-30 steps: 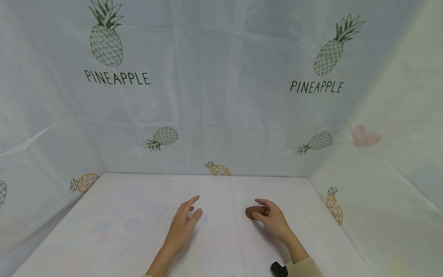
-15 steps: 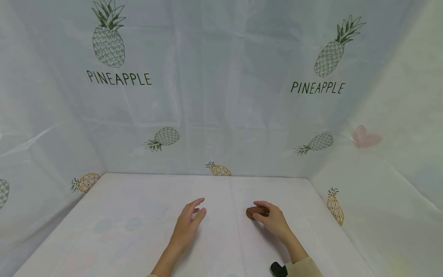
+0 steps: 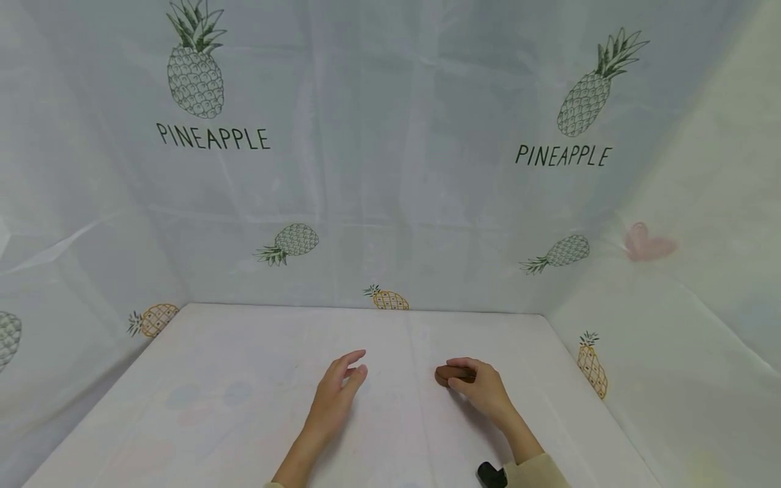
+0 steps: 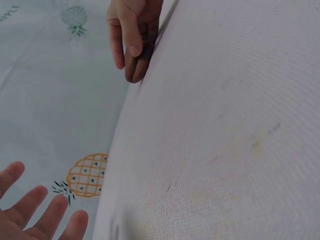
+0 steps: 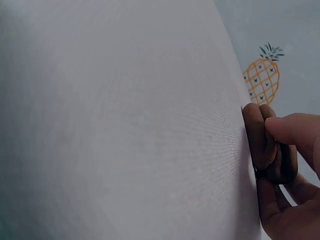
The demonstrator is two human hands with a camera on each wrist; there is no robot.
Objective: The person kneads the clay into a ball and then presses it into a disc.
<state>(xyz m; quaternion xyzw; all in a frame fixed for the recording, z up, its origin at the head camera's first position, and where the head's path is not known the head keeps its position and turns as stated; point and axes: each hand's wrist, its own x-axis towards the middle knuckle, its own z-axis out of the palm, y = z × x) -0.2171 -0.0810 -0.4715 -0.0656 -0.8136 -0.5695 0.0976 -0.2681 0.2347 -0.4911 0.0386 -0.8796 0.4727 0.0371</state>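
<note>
Head view: right hand (image 3: 482, 392) pinches a brown disc (image 3: 450, 375) lying on the worktop (image 3: 244, 407), nearer its right edge; left hand (image 3: 335, 393) rests beside, fingers relaxed, holding nothing.

Head cam sits high, looking forward and down over the whole worktop (image 3: 244, 379) toward the pineapple-print backdrop (image 3: 390, 169). Both wrist cams ride super close, skimming the cloth sideways. All three catch the small brown piece (image 3: 450, 373) by the right hand (image 3: 482, 390).

light: bright, even, diffuse | shadows: faint | head view: wide-angle edge bending | wrist views: soft
</note>
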